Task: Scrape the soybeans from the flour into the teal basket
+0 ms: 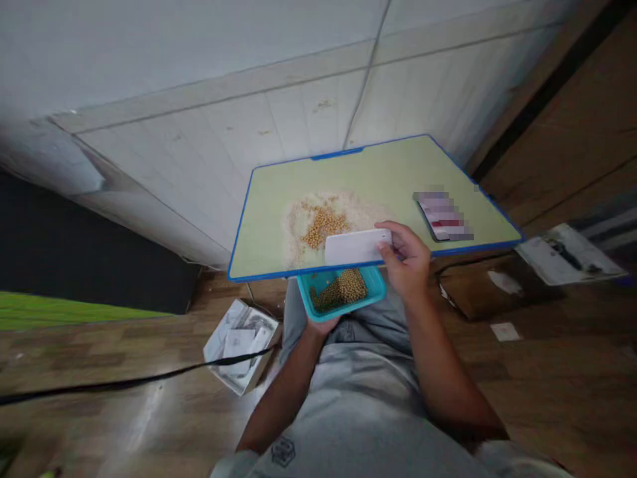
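My right hand (409,257) is closed around one end of a white flat rectangular piece (352,248), which stands on edge near the table's front rim. Behind it, yellowish round beans (322,224) lie heaped amid pale rice-like grains (355,204) on the pale green tabletop (286,182). My left hand (323,326) supports a teal plastic basin (379,287) from below, just under the table's front edge. Inside the basin, yellow beans (352,285) sit beside smaller dark green beans (327,296). Most of my left hand's fingers are hidden under the basin.
A phone-like device (440,216), partly pixelated, lies at the table's right. A white box (239,342) with things in it stands on the floor at left, with a black strap (149,378) nearby. At right are a cardboard box (478,289) and a white tray (572,255).
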`<state>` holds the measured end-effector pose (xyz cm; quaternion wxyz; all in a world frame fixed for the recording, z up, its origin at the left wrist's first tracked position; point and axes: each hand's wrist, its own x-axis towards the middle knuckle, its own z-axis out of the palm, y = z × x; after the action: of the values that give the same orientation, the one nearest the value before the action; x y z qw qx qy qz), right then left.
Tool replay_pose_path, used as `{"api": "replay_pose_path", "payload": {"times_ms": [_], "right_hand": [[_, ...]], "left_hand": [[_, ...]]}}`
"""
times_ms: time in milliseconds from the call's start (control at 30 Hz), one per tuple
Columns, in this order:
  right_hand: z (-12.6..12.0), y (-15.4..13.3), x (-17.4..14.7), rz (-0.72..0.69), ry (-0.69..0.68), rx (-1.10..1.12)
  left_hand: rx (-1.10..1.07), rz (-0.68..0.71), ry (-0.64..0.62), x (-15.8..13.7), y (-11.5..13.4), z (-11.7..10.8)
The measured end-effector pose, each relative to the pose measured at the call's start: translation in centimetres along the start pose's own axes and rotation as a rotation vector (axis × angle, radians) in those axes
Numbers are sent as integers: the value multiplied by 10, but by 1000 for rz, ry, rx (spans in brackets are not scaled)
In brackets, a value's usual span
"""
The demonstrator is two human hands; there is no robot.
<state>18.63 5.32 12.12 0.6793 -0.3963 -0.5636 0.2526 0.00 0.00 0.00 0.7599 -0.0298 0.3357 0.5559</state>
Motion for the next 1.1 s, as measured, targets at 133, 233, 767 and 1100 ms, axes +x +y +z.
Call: {"api": "replay_pose_path", "payload": {"times_ms": [133,233,767,1100], "right_hand": [[1,4,-1,26,-9,-11],[3,7,-2,46,-28,-21],[8,14,4,7,129,-51],[-4,10,8,-36,212,-117]], "left_hand": [[22,-1,20,3,0,-9],[19,-8,46,5,1,-12],[-46,-4,31,11,-1,-23],[-22,16,27,15,-3,-29]]}}
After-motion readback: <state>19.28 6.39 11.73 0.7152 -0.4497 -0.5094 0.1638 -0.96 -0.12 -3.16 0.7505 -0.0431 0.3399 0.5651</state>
